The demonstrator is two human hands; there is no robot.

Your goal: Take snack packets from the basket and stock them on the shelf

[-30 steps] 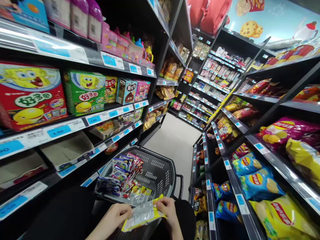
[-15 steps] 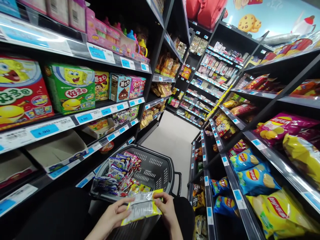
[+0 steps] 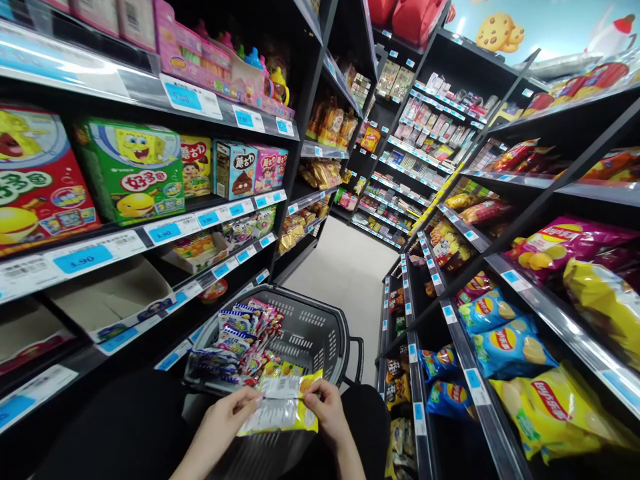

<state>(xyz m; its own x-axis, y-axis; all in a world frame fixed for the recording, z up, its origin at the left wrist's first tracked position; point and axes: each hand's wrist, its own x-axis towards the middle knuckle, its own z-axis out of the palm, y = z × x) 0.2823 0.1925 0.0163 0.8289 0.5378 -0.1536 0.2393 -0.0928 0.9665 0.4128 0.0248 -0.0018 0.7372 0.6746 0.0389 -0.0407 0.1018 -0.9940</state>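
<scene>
Between my two hands is a yellow and white snack packet point(image 3: 281, 408), its printed back with a seam facing up. My left hand point(image 3: 227, 417) pinches its left edge, and the fingers of my right hand point(image 3: 326, 408) are closed on its right edge. The packet is held just over the near side of a grey shopping basket point(image 3: 320, 313). Inside the basket, to the left, lie several blue and white snack packets point(image 3: 237, 333). Red and white packets point(image 3: 257, 357) lie beside them, with yellow packets point(image 3: 283, 369) near the front, partly hidden by the held one.
On the left, shelves carry a green biscuit box point(image 3: 133, 170), a red box point(image 3: 43, 180) and an open carton point(image 3: 115, 293). Chip bags such as a yellow one point(image 3: 555, 407) fill the right shelves. The aisle floor point(image 3: 345, 257) runs ahead to a stocked back shelf.
The packet has turned to lie more level and shifted slightly left and up, both hands still holding it. The camera view has shifted slightly.
</scene>
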